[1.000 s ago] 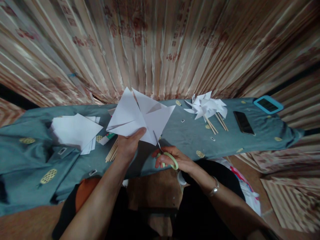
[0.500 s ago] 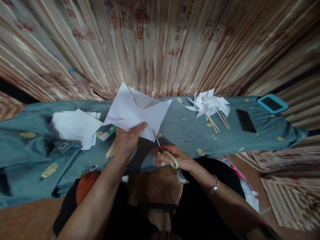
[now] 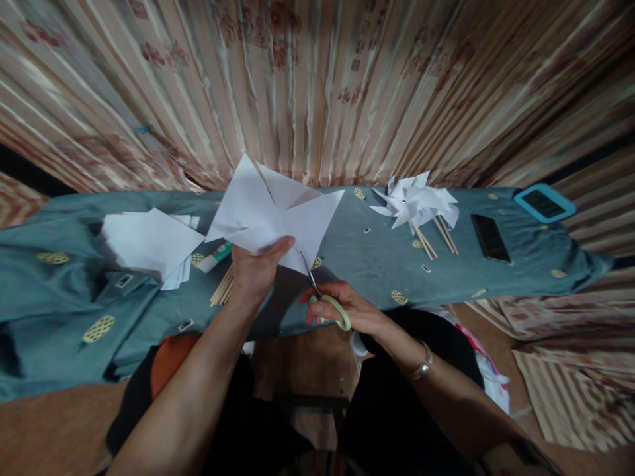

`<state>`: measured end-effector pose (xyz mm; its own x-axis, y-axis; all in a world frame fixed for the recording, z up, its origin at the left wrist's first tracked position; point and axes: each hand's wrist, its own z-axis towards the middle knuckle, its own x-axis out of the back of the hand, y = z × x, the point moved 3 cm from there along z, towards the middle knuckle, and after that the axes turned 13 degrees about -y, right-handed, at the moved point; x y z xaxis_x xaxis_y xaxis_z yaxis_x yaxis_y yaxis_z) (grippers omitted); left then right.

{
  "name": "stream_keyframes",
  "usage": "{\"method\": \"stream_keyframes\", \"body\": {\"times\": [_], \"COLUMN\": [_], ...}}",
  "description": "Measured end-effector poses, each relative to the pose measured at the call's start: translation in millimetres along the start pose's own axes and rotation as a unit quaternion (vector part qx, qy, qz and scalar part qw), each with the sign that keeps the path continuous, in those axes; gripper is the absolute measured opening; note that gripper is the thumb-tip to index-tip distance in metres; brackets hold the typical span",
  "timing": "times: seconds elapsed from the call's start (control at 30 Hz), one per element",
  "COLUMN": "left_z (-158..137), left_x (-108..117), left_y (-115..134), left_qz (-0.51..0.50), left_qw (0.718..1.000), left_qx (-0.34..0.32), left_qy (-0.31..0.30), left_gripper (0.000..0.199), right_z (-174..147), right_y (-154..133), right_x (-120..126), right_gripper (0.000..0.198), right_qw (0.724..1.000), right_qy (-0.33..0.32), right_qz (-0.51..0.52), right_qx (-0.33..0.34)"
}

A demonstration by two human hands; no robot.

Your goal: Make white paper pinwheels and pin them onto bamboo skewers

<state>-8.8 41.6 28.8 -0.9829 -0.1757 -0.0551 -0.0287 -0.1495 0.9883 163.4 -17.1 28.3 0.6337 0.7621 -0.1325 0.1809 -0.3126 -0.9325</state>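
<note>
above the cloth spread over the long table, the left hand is holding a sheet of white paper by its near side, the thumb pressing on top and the other fingers hiding underneath, so the grip is looking closed around the edge, though i cannot tell how those hidden fingers are sitting. slits are running from the far, left and right corners of the paper toward its middle. just beside, the right hand is gripping a pair of scissors, its fingers curling around the pale green handles, while the blades are pointing away from the body and crossing the near corner of the paper; how wide they are parting is too small to tell. a silver bracelet is circling the right wrist. to the left, a stack of white sheets is lying fanned on the cloth, and nearer the left hand some wooden sticks and a green and white object are resting, partly covered. to the right, white pinwheels on sticks are lying bunched together, with a dark phone and a blue-framed tablet resting farther along. behind the table, a patterned curtain is hanging in folds.
</note>
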Motion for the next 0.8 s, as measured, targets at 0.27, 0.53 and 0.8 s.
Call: {"method": "stream_keyframes", "body": {"times": [0.27,0.53,0.8], "left_z": [-1,-2,0], "left_x": [-2,-2,0], "left_y": [-1,2,-2], "left_qz": [0.003,0.005,0.006], "left_qw": [1.0,1.0,1.0], "left_qx": [0.011,0.01,0.013], "left_qy": [0.003,0.005,0.011], "left_gripper": [0.055,0.054,0.051], "right_z": [1,0,2], "right_y": [3,1,11], "right_x": [1,2,2], "right_gripper": [0.054,0.056,0.056], "right_qw": [1.0,1.0,1.0], "right_qy": [-0.003,0.009,0.014], "right_qz": [0.0,-0.001,0.008], "right_qx": [0.002,0.007,0.02]}}
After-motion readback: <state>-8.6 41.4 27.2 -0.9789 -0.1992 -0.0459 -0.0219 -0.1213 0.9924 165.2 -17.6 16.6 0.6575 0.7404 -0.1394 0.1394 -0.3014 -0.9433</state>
